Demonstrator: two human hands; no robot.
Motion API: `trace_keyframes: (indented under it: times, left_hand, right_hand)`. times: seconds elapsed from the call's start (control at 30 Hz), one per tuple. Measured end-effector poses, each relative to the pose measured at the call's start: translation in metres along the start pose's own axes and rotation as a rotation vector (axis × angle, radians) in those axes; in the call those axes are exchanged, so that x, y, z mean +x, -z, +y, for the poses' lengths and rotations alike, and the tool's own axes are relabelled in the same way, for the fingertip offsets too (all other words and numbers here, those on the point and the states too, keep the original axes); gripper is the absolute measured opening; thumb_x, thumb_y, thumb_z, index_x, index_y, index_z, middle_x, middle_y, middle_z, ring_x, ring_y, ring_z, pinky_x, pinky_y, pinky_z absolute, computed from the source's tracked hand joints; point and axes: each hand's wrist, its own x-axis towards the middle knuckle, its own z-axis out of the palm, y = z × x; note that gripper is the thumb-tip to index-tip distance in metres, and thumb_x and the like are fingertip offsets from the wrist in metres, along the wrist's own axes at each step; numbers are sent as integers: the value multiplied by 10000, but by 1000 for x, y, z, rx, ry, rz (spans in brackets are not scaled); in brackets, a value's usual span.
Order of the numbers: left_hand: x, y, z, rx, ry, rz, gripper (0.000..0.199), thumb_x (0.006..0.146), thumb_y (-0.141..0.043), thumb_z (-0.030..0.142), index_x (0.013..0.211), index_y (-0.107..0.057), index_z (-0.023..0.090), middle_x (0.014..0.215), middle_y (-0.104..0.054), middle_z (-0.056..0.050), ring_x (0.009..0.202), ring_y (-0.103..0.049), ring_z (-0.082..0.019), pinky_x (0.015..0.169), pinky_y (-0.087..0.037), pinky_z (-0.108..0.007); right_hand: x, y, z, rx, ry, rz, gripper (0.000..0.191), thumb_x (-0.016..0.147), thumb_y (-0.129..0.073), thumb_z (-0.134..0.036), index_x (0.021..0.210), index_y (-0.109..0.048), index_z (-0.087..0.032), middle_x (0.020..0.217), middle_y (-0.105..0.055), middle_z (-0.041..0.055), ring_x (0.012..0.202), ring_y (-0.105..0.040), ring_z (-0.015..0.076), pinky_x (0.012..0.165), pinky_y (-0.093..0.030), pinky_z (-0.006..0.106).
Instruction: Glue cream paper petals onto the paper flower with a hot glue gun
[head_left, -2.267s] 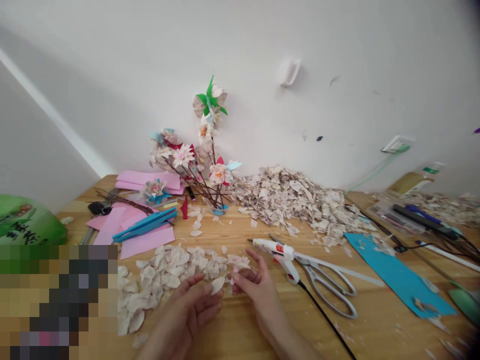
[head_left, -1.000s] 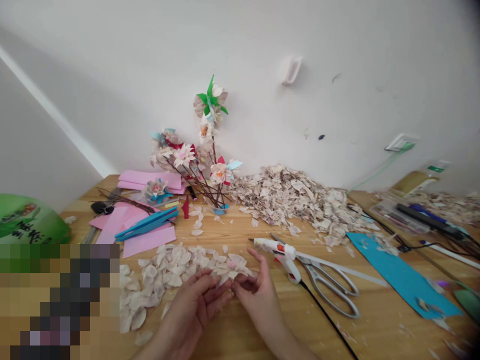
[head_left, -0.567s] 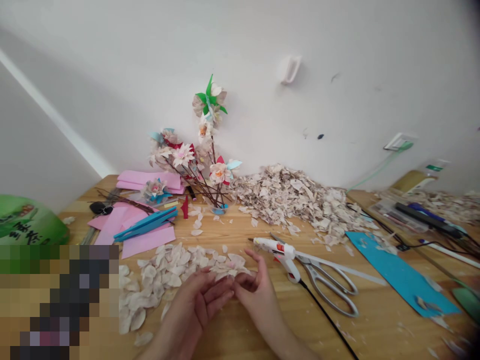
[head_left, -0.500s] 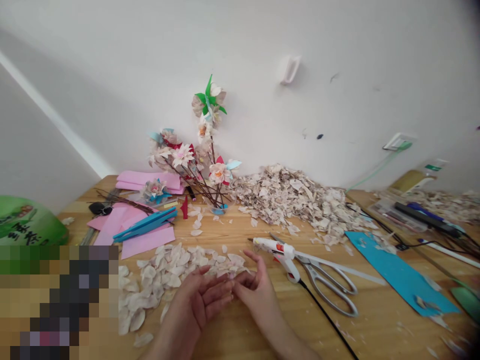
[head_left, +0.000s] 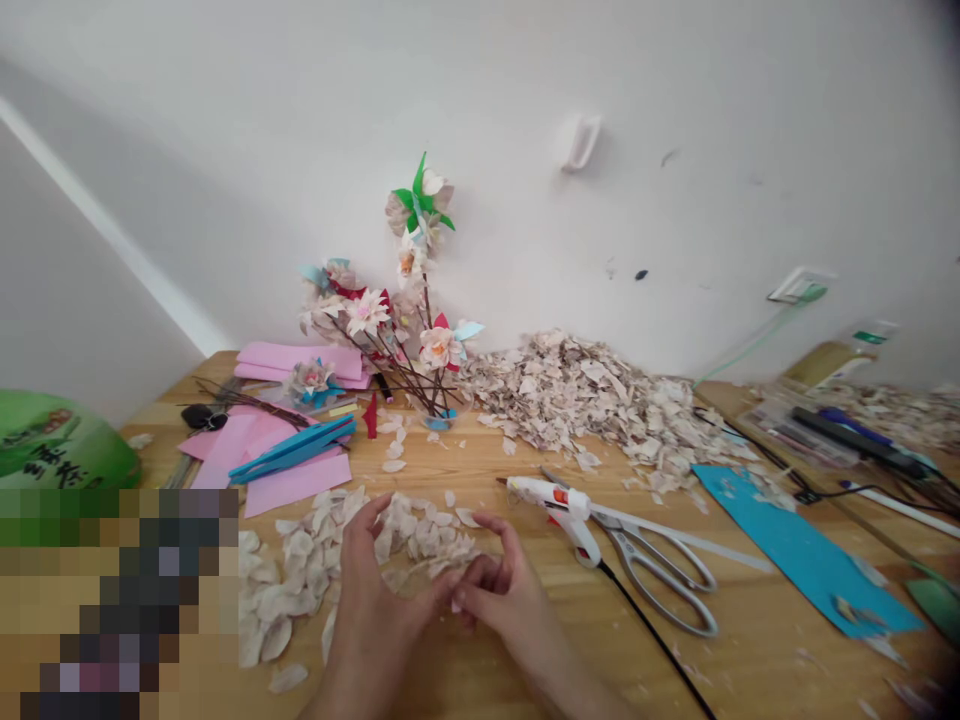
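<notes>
Low at the centre, my left hand (head_left: 382, 590) has its index finger raised apart from the thumb, which reaches across to my right fingertips. My right hand (head_left: 510, 600) pinches a small pale pink piece (head_left: 456, 606), mostly covered by the fingers. Just beyond both hands lie loose dried petals (head_left: 300, 570); whether any are between the fingers is hard to make out. A white glue gun (head_left: 559, 505) rests to the right of my right hand, its nozzle pointing left. Silver scissors (head_left: 667, 570) lie beside it, partly under the gun.
Petal flowers on twigs (head_left: 439, 345) stand in a small clear holder against the wall. A heap of petals (head_left: 592, 400) sits behind the glue gun. Blue tweezers (head_left: 292, 450) lie on pink paper (head_left: 300, 487). At the right is a blue sheet (head_left: 795, 550); a green bag (head_left: 60, 440) stands left.
My left hand has turned, its index finger lifting and its thumb moving against my right fingertips. My right fingers have shifted slightly down and left, and a bit of pink now shows.
</notes>
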Motion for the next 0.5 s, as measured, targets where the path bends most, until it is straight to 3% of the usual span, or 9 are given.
trace_keyframes:
  times: [0.23, 0.5]
  left_hand:
    - [2, 2, -12, -24, -41, 12, 715, 534, -771, 298, 1154, -426, 214, 1196, -485, -104, 1122, -472, -314, 984, -345, -490]
    - [1, 4, -8, -92, 11, -43, 686, 562, -759, 271, 1151, -411, 220, 1244, -469, -117, 1161, -458, -315, 984, -350, -495]
  right_hand:
    - [0, 1, 5, 7, 68, -58, 745, 539, -768, -164, 1111, -294, -211, 465, -599, -117, 428, -510, 105, 483, -381, 206]
    - [-3, 5, 8, -13, 96, -97, 728, 604, -770, -213, 1154, -292, -223, 539, -611, -97, 517, -546, 121, 577, -394, 240]
